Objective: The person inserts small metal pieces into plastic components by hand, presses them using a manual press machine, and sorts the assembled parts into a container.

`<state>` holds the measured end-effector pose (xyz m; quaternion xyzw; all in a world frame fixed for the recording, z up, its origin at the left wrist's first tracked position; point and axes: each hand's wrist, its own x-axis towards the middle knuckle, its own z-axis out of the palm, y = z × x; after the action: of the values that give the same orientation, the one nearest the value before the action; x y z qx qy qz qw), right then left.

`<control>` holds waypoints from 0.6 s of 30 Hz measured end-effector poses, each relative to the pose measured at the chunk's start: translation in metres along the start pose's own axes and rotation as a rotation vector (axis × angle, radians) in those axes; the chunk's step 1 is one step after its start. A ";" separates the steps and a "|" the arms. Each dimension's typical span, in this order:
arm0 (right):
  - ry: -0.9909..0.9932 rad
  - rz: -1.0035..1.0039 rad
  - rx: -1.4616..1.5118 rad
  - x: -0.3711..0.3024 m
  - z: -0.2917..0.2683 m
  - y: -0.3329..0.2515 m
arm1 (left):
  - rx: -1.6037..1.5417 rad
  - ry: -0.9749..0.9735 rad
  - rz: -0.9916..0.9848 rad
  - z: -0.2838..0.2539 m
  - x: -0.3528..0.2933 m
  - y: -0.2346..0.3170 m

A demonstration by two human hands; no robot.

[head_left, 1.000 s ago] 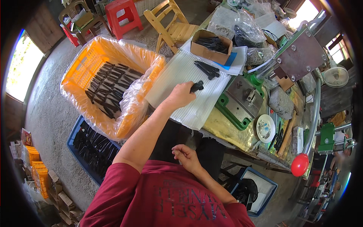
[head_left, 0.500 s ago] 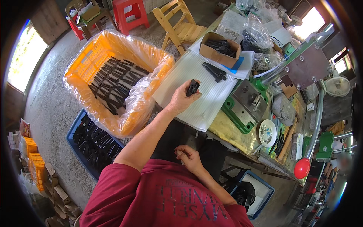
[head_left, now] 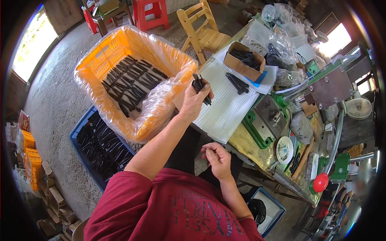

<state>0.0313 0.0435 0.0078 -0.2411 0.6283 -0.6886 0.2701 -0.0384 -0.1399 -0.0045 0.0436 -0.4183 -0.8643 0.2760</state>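
Observation:
My left hand (head_left: 193, 100) is closed around a small bundle of slim black parts (head_left: 199, 84), their ends sticking out past the fingers. It is over the left edge of a white ribbed foam sheet (head_left: 227, 114), beside an orange crate (head_left: 94, 59) lined with clear plastic. Inside that crate, similar black parts (head_left: 130, 82) lie in rows. A few loose black parts (head_left: 237, 83) rest on the sheet, close to an open cardboard box (head_left: 253, 73) holding more. Close to my body, my right hand (head_left: 219, 160) has its fingers curled in, with nothing visible in them.
A blue bin (head_left: 74, 138) full of black parts stands left of me. Right of the sheet is a green hand press (head_left: 261, 120) with a red knob (head_left: 320, 183), beside a white dish (head_left: 284, 150). A wooden chair (head_left: 205, 34) stands beyond the table.
My left hand has turned with the bundle, so more of the parts show, and it is now nearer the crate. My right hand has risen and moved right. The whole view has shifted slightly.

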 end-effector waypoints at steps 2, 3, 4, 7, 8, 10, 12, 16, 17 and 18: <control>0.023 -0.059 -0.014 0.007 -0.001 -0.007 | 0.006 -0.026 0.057 0.003 -0.003 0.009; 0.039 -0.088 -0.032 0.012 -0.001 -0.009 | 0.005 -0.023 0.060 0.004 -0.006 0.013; 0.036 -0.087 -0.034 0.016 -0.003 -0.007 | -0.071 -0.030 0.041 0.006 -0.009 0.016; 0.189 -0.252 -0.338 0.036 -0.005 -0.008 | -0.155 0.000 -0.015 0.013 -0.024 0.028; 0.226 -0.400 -0.515 0.045 -0.001 -0.017 | -0.163 0.032 -0.057 0.015 -0.031 0.031; 0.196 -0.520 -0.744 0.054 0.008 -0.028 | -0.082 0.063 -0.055 0.018 -0.046 0.036; 0.132 -0.506 -0.754 0.058 0.017 -0.029 | 0.031 0.075 -0.060 0.020 -0.059 0.038; 0.039 -0.419 -0.683 0.057 0.030 -0.024 | -0.004 0.103 -0.088 0.026 -0.083 0.045; 0.045 -0.395 -0.660 0.056 0.032 -0.023 | -0.040 0.098 -0.137 0.028 -0.090 0.049; 0.060 -0.432 -0.624 0.054 0.036 -0.023 | -0.047 0.069 -0.125 0.029 -0.096 0.053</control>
<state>0.0137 -0.0179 0.0342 -0.4186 0.7501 -0.5118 0.0137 0.0571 -0.0966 0.0390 0.0926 -0.3845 -0.8875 0.2366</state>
